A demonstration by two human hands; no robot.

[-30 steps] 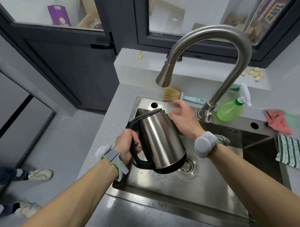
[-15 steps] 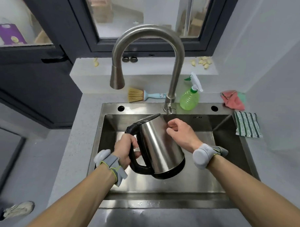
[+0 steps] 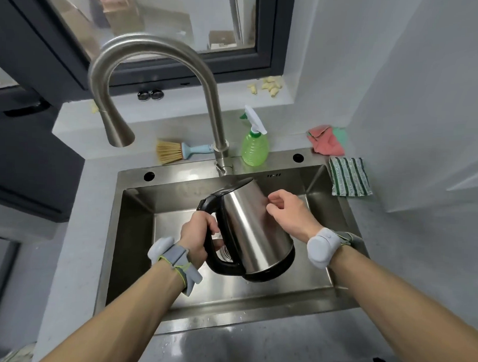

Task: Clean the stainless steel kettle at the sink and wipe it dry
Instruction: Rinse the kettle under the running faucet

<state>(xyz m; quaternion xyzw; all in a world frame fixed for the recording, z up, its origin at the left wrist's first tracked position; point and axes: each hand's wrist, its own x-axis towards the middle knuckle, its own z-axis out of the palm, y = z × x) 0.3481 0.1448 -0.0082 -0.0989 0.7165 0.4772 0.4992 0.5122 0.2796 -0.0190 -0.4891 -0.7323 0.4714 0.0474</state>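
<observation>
1. The left hand (image 3: 200, 235) had its grip clenched round the black handle of the stainless steel kettle (image 3: 253, 230), carrying it tilted above the basin of the sink (image 3: 174, 295), lid end leaning away from the person.
2. The right hand (image 3: 289, 212) was just right of that grip, its fingers loosely curled against the kettle's upper side; it grasped no cloth or brush, and whether the fingertips touched the steel could not be told.
3. Beyond the grip, the faucet (image 3: 155, 69) arched over the basin with no water seen running from its spout.
4. Cleaning tools lay unused on the counter behind and to the right of the grip: a scrub brush (image 3: 176, 151), a green spray bottle (image 3: 254, 149), a pink and green cloth (image 3: 327, 142) and a striped cloth (image 3: 350, 176).
5. Judged from this, the task looked barely begun: the kettle was at the sink, but wetting, scrubbing, rinsing and wiping dry all seemed left to do.
</observation>
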